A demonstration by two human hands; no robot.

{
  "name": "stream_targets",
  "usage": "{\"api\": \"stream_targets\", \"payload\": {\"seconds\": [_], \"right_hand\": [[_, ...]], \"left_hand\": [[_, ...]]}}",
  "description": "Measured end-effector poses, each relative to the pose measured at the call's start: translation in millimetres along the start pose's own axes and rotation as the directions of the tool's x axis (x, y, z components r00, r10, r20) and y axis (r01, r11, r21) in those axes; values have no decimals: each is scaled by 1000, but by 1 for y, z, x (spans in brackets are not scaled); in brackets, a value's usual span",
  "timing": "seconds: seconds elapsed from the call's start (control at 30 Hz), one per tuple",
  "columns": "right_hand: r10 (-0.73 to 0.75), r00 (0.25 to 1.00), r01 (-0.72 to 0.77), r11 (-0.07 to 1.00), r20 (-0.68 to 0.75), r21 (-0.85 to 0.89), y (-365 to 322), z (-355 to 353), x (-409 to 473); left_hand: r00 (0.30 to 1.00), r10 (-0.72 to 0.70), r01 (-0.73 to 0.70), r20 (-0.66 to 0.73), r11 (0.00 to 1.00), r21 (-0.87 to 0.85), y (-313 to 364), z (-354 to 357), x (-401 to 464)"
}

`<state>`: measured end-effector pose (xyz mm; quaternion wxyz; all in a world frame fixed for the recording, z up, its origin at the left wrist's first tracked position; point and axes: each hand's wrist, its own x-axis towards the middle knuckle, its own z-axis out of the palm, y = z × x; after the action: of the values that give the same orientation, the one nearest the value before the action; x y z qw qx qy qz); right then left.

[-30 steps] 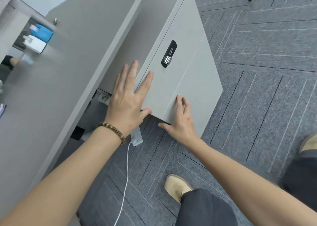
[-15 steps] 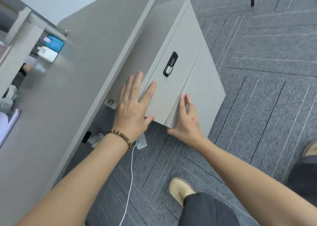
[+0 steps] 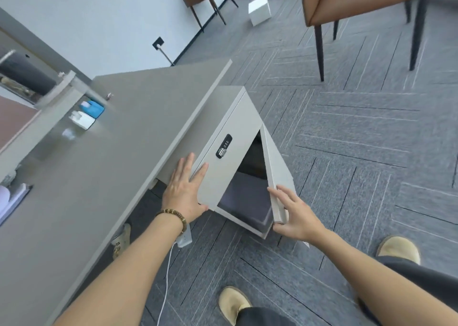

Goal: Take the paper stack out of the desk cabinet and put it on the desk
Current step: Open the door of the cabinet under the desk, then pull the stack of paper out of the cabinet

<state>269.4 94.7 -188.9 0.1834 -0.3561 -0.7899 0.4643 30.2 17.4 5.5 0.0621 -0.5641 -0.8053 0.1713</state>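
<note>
A pale grey desk cabinet [image 3: 223,127] stands under the right end of the grey desk [image 3: 99,177]. Its left panel carries a black combination lock [image 3: 223,146]. The right door [image 3: 275,167] is swung partly open, and my right hand [image 3: 293,214] grips its lower edge. My left hand [image 3: 184,189] lies flat, fingers spread, against the left panel's lower corner. Inside the opening I see a dark grey flat surface [image 3: 243,196]; no paper stack can be told apart in there.
A white power strip [image 3: 184,237] with a white cable lies on the grey carpet below my left wrist. A brown chair [image 3: 359,3] stands at the back right, a white box [image 3: 259,9] behind it. A blue and a white item [image 3: 86,115] sit on the desk.
The cabinet's right door has swung open from shut, with my right hand moving from its face to gripping its lower edge. My left hand stays pressed on the left panel. The view has lifted.
</note>
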Motion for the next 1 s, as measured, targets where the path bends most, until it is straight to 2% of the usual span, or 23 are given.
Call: {"api": "stream_targets", "payload": {"seconds": [0.17, 0.47, 0.63, 0.8, 1.0], "right_hand": [[20, 996, -11, 994, 86, -106, 21, -68, -14], [141, 987, -158, 907, -72, -390, 43, -156, -6], [136, 982, -187, 789, -129, -585, 31, -159, 17], [205, 967, -250, 641, -152, -726, 30, -149, 41], [244, 957, -280, 639, -156, -717, 15, -140, 65]], "left_hand": [[994, -82, 84, 65, 996, -26, 14, -10, -3], [994, -109, 109, -14, 994, -4, 22, -6, -6], [993, -113, 112, -45, 994, -14, 20, 1, -4], [982, -136, 128, -127, 989, -73, 21, 11, 0], [974, -142, 123, -176, 986, -113, 22, 15, 3]]}}
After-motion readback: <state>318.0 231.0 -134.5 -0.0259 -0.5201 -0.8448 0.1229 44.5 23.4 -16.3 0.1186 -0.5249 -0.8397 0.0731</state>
